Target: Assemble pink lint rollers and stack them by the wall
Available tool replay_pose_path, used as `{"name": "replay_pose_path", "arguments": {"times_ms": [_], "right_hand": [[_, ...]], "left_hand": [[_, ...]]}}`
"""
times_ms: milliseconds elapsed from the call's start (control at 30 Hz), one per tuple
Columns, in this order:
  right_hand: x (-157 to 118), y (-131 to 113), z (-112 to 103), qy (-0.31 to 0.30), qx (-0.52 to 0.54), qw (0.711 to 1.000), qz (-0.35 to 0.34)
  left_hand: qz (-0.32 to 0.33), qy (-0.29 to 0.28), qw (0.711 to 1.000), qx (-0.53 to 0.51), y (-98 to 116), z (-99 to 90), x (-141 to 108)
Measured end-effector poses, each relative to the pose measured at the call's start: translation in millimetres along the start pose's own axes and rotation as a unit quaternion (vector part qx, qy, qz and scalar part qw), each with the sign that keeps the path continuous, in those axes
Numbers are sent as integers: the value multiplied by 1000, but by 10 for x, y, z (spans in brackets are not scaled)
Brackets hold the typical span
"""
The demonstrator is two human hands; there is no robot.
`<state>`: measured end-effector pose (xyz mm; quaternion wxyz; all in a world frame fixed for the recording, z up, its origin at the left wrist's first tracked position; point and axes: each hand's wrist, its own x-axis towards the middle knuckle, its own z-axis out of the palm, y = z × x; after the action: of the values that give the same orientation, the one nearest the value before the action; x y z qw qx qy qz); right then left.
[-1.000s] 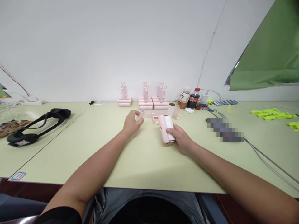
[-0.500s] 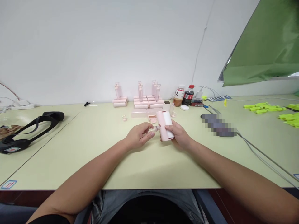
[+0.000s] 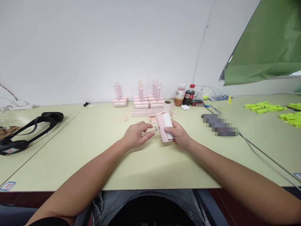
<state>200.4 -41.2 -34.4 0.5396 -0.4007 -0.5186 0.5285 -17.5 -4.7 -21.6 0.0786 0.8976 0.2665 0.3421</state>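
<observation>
My left hand (image 3: 137, 135) is closed around a clear tube (image 3: 148, 130), whose narrow end meets the side of a pink and white roller (image 3: 162, 127). My right hand (image 3: 180, 135) grips that roller from the right, thumb across its white part. Just behind the roller lies a small open pink case (image 3: 152, 118). A small pink piece (image 3: 124, 118) sits alone to the left. Farther back, pink rollers (image 3: 141, 104) are stacked, with clear pink-topped tubes (image 3: 140, 93) upright on or behind them.
Two drink bottles (image 3: 190, 94) stand near the wall, beside a white case (image 3: 185, 107). A blurred dark object (image 3: 219, 125) and cable lie at right, yellow-green pieces (image 3: 264, 107) beyond. A black strapped device (image 3: 30, 131) rests at left. The table's front edge (image 3: 150, 189) is near me.
The view has shifted slightly. Both hands still hold the tube and the roller, and the fingers of my left hand have shifted a little on the tube.
</observation>
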Motion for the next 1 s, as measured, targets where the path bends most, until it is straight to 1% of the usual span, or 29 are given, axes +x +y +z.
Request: {"name": "replay_pose_path", "arguments": {"times_ms": [233,500,700,867,1000], "right_hand": [[25,44,-25,2,-22,1000,-9],[14,64,-17,10,-55,998,8],[-20,74,0,9,-65,998,8],[-56,43,52,41,-110,993,-10],[-80,8,82,57,-148,987,-1]], "left_hand": [[-28,3,999,29,49,20,-9],[-61,-21,997,31,64,28,-8],[-52,-30,998,8,53,3,13],[-51,-36,998,5,61,9,13],[-50,-38,998,17,70,41,3]]}}
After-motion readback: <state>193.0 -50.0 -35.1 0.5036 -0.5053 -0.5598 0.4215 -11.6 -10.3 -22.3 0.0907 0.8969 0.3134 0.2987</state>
